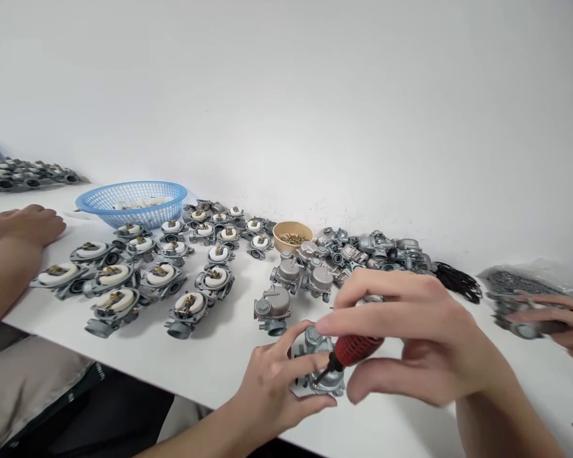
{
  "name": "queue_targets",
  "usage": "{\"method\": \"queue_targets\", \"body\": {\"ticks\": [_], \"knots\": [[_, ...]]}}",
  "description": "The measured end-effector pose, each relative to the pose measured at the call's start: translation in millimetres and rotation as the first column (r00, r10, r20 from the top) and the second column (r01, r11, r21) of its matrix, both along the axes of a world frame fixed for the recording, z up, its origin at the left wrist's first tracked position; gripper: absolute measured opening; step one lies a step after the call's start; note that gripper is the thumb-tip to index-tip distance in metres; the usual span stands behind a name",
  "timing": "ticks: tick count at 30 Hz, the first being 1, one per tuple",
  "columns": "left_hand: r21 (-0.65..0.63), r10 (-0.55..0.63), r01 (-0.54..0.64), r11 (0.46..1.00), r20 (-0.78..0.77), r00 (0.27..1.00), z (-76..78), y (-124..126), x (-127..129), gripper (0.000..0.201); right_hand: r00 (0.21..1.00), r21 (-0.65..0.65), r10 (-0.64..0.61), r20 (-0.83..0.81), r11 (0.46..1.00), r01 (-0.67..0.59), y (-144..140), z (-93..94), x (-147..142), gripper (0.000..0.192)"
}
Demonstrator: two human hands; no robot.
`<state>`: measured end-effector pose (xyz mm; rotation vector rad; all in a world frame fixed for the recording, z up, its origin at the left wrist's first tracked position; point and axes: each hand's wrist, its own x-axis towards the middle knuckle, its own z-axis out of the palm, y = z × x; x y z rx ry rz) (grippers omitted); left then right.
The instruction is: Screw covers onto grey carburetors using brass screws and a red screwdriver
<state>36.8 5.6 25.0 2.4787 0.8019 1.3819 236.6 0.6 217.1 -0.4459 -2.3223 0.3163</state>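
1. Head view: left hand [272, 381] clamps a small grey carburetor [318, 366] near the front edge of the tabletop [210, 356], fingers curled round its body, thumb over the top.
2. Right hand [410, 337] pinches a red-handled screwdriver [351, 352], fingertips pressed tog. on the grip, dark shaft angled down-left into the carb's cover.
3. Handling, my read: cast metal, so stiff and fairly heavy for its size, smooth faces maybe slick, spigots and small fittings the weak spots. Best hold looks like round the main body w/ the bowl cover left clear.
4. Behind: finished carbs [286, 289] mid-table, open ones w/ white floats [124, 280] toward the left edge, blue basket [132, 202], bowl of brass screws [292, 236] by the back edge.
5. Other people's hands at far left [26, 224] and far right [554, 318].
6. Writing/brands: none readable.
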Motion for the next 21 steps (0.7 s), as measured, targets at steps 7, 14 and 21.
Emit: {"method": "queue_targets", "body": {"ticks": [7, 14, 21], "knots": [[-0.067, -0.014, 0.014, 0.998, -0.006, 1.000, -0.4, -0.5, -0.5, 0.034, 1.000, 0.000, 0.014, -0.006, 1.000, -0.014, 2.1, -4.1, -0.3, 0.023], [-0.037, -0.025, 0.026, 0.999, 0.009, 1.000, 0.8, 0.4, -1.0, 0.036, 0.998, -0.087, 0.061, 0.022, 0.994, -0.059, 3.1, -3.2, -0.3, 0.026], [-0.043, -0.022, 0.021, 0.999, -0.010, 1.000, 4.8, 0.1, 0.2, 0.031, 0.998, -0.021, 0.020, 0.062, 1.000, -0.019, 3.1, -4.3, 1.6, 0.029]]}}
